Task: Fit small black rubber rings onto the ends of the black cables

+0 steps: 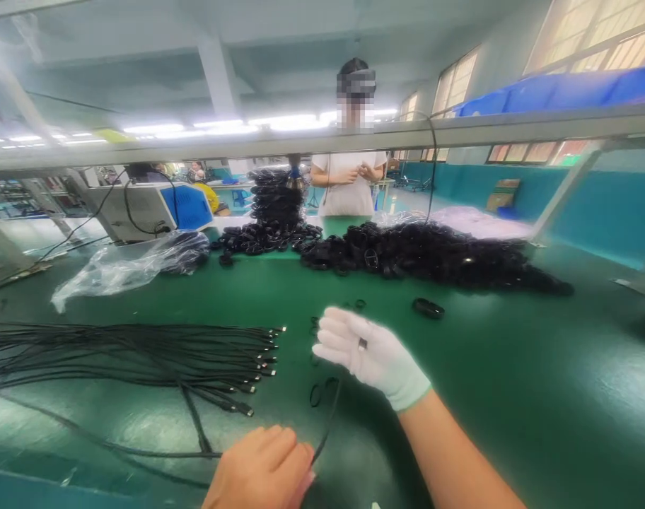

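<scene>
r hand (373, 357), white glove, pinching plug end of black cable (330, 417) above green bench (513, 396). l hand (262, 470), bare, closed on same cable lower down, nr bottom edge. cable runs taut btwn hands. step, prob: starting a coil. next calls for looping w/ even turns, plug kept pinched. straight cable bundle (142, 353) to left; coiled pile (433, 254) behind; loose ties (317, 392) just beside.
</scene>
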Action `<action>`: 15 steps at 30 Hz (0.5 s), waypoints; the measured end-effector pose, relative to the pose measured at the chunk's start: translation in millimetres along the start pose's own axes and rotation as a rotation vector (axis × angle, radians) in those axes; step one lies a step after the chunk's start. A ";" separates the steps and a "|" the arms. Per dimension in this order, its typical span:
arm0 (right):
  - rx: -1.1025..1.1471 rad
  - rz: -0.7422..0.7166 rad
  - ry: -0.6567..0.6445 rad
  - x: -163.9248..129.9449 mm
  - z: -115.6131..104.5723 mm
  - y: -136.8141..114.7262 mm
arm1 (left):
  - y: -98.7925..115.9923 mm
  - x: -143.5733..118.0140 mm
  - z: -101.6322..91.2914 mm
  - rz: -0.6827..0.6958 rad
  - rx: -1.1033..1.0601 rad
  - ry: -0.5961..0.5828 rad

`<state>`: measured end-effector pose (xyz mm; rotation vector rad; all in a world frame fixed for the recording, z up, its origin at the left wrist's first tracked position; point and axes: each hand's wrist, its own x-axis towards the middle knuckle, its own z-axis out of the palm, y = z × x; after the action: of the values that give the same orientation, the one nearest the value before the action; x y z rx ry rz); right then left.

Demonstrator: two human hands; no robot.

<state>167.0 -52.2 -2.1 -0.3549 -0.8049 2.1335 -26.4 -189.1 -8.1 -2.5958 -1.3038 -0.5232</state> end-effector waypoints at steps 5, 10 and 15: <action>-0.029 0.304 -0.296 -5.4 9.0 36.1 | -23.7 46.7 -46.1 -0.141 -0.151 0.014; 0.018 0.418 -0.443 -13.2 21.2 50.2 | -54.4 80.4 -48.9 -0.235 -0.398 -0.094; 0.087 0.400 -0.398 -13.6 27.9 48.7 | -66.2 75.1 -7.7 -0.299 -0.559 -0.139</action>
<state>132.8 -97.4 -13.1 -0.0415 -0.9157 2.6557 -39.9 -96.9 29.3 -2.9208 -1.8309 -0.8800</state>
